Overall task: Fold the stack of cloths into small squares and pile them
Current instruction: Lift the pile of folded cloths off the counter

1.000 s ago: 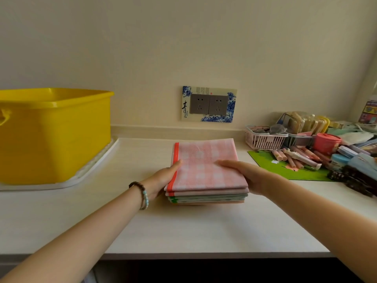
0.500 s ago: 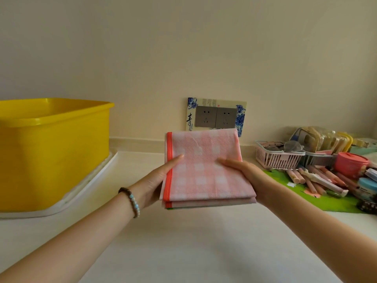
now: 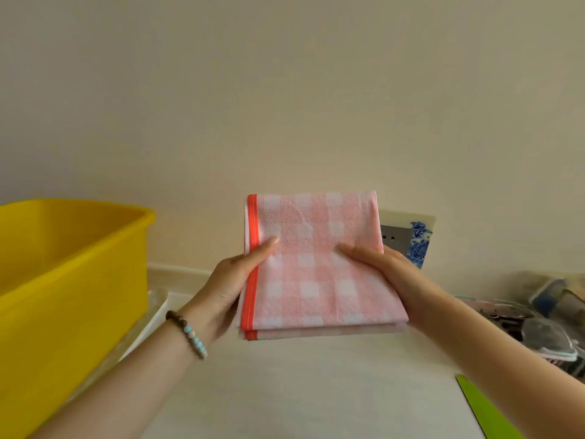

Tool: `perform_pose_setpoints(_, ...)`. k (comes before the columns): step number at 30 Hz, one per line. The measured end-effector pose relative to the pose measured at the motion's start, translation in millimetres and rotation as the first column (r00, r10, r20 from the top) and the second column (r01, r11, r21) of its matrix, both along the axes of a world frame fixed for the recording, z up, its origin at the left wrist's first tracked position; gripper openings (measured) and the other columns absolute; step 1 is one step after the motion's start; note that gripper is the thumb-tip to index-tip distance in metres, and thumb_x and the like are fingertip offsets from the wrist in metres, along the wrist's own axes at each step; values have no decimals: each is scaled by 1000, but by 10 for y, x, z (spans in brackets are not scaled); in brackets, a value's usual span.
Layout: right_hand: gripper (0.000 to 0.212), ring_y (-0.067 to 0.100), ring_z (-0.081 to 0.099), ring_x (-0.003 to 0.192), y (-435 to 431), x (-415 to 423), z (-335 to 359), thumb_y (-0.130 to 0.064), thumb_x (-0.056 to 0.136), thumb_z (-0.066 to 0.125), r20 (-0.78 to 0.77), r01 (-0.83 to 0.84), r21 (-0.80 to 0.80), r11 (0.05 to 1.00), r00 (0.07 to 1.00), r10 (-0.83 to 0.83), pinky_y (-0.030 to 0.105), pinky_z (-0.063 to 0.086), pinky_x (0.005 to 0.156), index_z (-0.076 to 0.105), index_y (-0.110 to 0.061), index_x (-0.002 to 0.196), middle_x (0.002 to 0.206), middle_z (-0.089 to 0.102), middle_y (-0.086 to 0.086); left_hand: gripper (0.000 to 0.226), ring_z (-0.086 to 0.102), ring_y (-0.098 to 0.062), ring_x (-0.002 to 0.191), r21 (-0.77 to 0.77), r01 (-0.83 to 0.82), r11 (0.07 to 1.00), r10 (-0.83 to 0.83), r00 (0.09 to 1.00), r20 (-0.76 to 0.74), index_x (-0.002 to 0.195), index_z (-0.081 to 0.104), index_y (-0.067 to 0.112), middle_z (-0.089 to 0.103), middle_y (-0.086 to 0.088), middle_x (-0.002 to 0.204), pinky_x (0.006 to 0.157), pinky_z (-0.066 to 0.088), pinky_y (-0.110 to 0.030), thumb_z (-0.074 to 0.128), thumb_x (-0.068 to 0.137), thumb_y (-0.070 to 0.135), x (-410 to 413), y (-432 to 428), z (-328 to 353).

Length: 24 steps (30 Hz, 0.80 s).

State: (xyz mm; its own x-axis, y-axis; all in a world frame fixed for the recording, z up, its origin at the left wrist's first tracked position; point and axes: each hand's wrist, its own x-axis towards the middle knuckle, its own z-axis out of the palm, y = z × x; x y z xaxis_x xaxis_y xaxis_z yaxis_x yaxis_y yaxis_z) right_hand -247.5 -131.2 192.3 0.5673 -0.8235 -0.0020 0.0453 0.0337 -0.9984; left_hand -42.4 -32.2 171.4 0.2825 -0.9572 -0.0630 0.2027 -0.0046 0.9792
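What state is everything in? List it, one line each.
Stack of cloths, folded, held above the counter by both hands.
Left hand, grips the stack's left edge, thumb on top.
Right hand, grips its right edge, thumb on top.
Yellow tub, upright, open-topped.

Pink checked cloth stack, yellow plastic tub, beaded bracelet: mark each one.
pink checked cloth stack [image 3: 316,289], head view, middle of the top cloth.
yellow plastic tub [image 3: 63,296], head view, its near wall.
beaded bracelet [image 3: 190,331], head view, pale blue beads on the left wrist.

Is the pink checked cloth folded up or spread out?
Folded. The pink checked cloth is a neat rectangle with layered edges showing along its bottom, held between the left hand and right hand.
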Motion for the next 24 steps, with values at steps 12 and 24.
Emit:
perform_pose_setpoints(12,41,27,66,103,201,1705,1879,-34,87,62,-141,-448,-2,894,885,443,42,51,93,59,-9,119,112,69,9,69,70,-17,71,11,-392,920,393,920,-6,104,66,18,74,-1,95,55,53,-19,73,51,62,1348,712,1723)
perform_pose_setpoints(24,61,25,68,100,489,3805,1529,-39,72,79,-352,-647,105,755,686,637,43,51,94,58,-11,123,111,70,6,35,66,-28,98,306,-454,837,498,863,-80,105,65,17,73,-7,99,85,51,-43,60,84,44,2709,1740,1264)
